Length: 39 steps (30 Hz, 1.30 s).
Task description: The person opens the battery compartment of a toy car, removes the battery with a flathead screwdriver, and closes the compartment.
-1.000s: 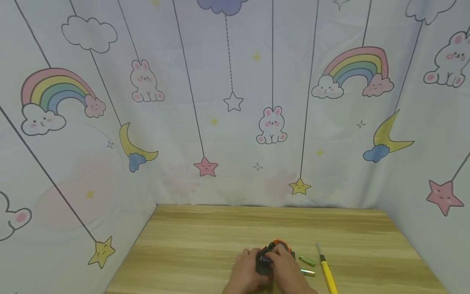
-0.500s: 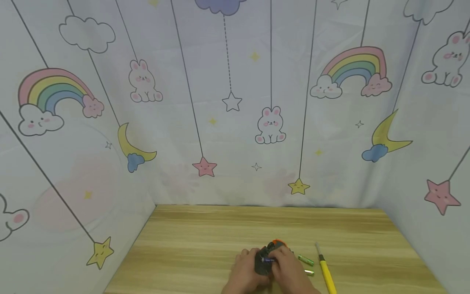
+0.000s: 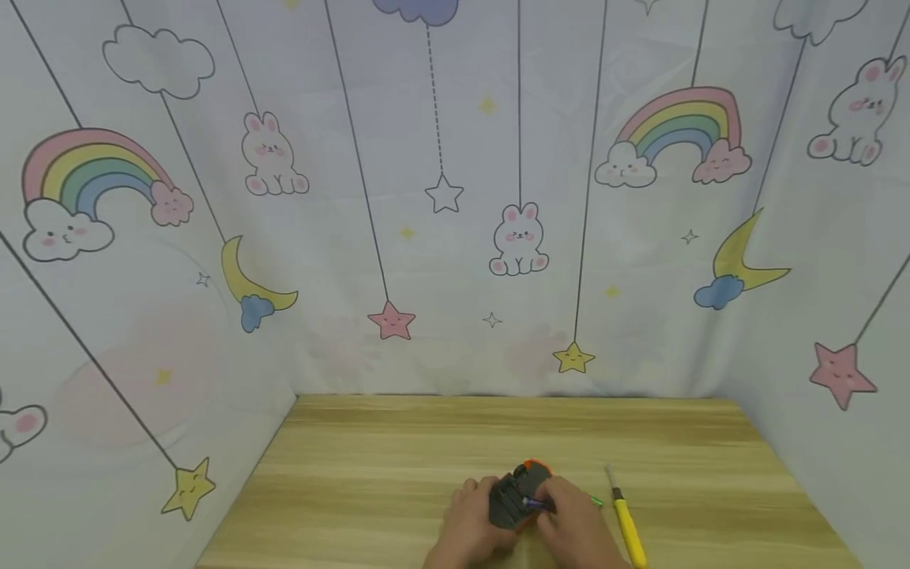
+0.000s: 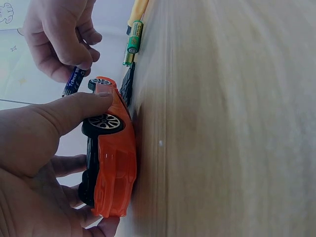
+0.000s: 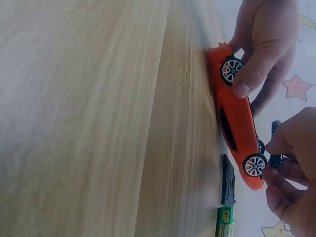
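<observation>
An orange toy car (image 4: 116, 158) lies upside down on the table, its dark underside (image 3: 505, 515) with an open battery compartment facing up. My left hand (image 3: 471, 518) grips the car by its side, thumb near a wheel in the left wrist view. My right hand (image 3: 581, 523) pinches a dark blue battery (image 4: 74, 82) between thumb and fingers. In the left and right wrist views this battery is just above the car's underside, apart from it. Lettering on it is only partly legible.
Right of the car lie green batteries (image 4: 134, 37), mostly hidden by my right hand in the head view. A black plastic cover (image 5: 227, 180) lies beside them. Farther right is a yellow-handled screwdriver (image 3: 629, 523). A patterned cloth wall (image 3: 441, 348) stands behind the table.
My right hand has drawn back to the right from the compartment with the blue battery, uncovering more of the car's underside. The head view has shifted slightly.
</observation>
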Tool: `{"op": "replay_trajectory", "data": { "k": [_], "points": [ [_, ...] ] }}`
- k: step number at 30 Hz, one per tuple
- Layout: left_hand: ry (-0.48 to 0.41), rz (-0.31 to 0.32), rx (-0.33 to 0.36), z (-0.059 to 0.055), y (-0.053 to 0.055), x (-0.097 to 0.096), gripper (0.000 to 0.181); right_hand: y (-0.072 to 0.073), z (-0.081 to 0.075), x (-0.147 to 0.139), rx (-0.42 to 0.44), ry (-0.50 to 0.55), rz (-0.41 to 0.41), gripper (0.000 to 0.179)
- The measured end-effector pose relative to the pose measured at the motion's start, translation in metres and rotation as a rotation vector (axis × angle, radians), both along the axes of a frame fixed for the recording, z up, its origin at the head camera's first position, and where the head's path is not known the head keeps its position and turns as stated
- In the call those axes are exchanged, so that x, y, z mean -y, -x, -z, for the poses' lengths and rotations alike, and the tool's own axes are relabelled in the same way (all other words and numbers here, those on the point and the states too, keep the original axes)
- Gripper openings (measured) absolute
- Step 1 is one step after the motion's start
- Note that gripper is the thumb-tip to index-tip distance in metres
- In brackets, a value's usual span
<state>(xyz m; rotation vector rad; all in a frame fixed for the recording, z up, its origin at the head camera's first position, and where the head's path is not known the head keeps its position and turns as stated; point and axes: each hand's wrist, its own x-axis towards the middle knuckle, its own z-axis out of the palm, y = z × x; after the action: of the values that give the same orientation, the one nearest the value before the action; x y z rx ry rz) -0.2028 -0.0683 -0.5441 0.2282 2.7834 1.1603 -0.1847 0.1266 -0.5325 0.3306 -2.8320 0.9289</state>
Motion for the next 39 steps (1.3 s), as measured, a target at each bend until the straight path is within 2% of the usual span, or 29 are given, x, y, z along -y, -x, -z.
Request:
{"op": "replay_trajectory", "data": {
  "k": [7,11,15,21,30,39],
  "points": [
    [-0.016,0.007,0.0,-0.001,0.0,0.001,0.085,-0.003,0.002,-0.009,-0.014,-0.023,0.063,0.018],
    [-0.016,0.009,-0.001,-0.001,0.0,0.001,0.086,-0.006,0.001,-0.015,-0.021,-0.013,0.065,0.022],
    [-0.009,0.005,-0.004,0.0,0.001,0.0,0.085,-0.008,0.0,-0.019,-0.062,-0.02,0.072,0.025],
    [0.005,-0.007,-0.005,-0.001,0.001,-0.001,0.085,-0.01,0.002,-0.025,-0.117,-0.062,0.091,0.019],
    [-0.003,-0.006,0.016,-0.004,0.0,-0.002,0.085,-0.011,0.003,-0.033,-0.014,-0.108,0.101,0.013],
    [-0.005,-0.011,0.026,-0.004,0.0,0.0,0.086,-0.01,0.005,-0.042,0.06,-0.165,0.073,0.014]
  ]
}}
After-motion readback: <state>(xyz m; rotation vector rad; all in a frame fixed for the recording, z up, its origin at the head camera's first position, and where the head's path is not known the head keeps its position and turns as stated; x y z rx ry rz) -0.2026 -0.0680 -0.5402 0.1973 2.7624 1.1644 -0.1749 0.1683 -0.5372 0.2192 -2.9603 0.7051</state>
